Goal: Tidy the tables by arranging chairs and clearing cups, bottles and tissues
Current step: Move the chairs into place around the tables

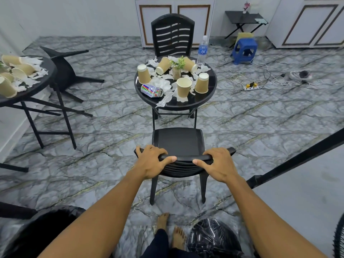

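With the left hand (151,161) and right hand (217,163) both curled over its top rail, a black plastic chair (177,144) stands upright near the round black table (202,101) strewn with paper cups (184,87) and tissues (162,83). A level, even two-handed push should seat it squarely, legs clear of the table frame.

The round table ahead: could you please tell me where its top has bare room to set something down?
The round table is bare along its near-right rim, in front of the right-hand upside-down cup and right of the upright cup. Elsewhere tissues, tipped cups and the can crowd it.
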Tool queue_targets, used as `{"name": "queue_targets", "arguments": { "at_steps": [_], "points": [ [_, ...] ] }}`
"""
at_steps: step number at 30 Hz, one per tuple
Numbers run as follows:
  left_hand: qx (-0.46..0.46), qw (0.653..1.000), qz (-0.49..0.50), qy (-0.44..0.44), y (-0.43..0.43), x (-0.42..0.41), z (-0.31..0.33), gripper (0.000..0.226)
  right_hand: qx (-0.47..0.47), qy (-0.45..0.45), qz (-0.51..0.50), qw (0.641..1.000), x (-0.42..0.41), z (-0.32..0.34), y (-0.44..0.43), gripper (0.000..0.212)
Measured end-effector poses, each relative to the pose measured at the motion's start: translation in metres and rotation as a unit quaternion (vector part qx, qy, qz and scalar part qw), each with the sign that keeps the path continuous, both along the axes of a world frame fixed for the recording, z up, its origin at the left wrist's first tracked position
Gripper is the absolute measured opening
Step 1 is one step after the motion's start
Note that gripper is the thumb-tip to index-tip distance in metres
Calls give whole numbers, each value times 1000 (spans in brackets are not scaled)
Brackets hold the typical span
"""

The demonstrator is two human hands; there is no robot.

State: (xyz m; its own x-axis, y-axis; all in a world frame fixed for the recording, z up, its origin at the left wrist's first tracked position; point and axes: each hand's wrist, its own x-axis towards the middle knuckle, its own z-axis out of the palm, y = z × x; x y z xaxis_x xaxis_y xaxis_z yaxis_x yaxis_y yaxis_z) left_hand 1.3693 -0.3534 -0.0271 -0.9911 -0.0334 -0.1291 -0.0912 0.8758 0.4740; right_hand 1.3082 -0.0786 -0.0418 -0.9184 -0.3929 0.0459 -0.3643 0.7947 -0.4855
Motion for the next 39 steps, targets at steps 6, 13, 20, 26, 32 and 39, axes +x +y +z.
{"name": "queue_targets", "arguments": {
  "at_steps": [6, 13, 20, 26, 32, 39],
  "points": [
    [51, 998, 28, -17, 1, -7, -2, 67, -15, -23, -14, 1000, 0, 1, 4, 62],
    [55, 998, 24, 2, -11, 17, -11, 62, -13, 6, -17, 1000, 33, -9, -4, 62],
    [58, 998, 31, 13, 5, -4, -2, 67, -47, -42, -10, 998, -3, 2, 9, 57],
    [55, 998, 20, -15, 10, -5, -5, 64, -26, -43, 1, 999, -9, 1, 16, 53],
    [48, 998, 13, -24, 7, 3, -6, 62, -13, -46, 3, 999, 0, 4, 14, 61],
    [45, 993, -24, -104, -5, 6, 1, 67, 7, -132, 20, 991, -1, 22, 5, 63]
  ]
}}
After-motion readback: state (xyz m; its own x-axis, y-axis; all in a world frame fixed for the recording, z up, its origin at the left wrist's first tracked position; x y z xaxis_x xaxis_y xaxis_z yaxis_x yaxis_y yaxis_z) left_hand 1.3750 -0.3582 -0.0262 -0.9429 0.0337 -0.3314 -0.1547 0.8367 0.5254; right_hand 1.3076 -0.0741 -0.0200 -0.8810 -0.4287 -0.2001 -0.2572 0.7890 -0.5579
